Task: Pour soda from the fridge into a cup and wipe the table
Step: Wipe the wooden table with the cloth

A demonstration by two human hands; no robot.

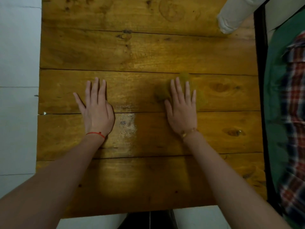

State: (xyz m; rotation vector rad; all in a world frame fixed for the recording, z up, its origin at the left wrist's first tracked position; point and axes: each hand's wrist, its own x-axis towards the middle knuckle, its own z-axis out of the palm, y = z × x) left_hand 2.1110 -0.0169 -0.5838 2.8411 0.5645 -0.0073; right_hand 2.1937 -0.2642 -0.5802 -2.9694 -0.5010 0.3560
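Note:
I look straight down at a brown wooden plank table (148,52). My left hand (96,106) lies flat on it, palm down, fingers straight, a red thread on the wrist. My right hand (182,104) lies flat too, fingers spread, pressing on a yellow-brown cloth (160,94) that blends with the wood and shows around the fingers. A wet, shiny patch (127,124) sits on the planks between my hands. No cup or soda is in view.
A white cloth-like bundle (234,14) lies on the table's far right corner. A bed with green sheet (277,90) and a plaid fabric (295,113) runs along the right edge. White tiled floor (18,63) lies to the left.

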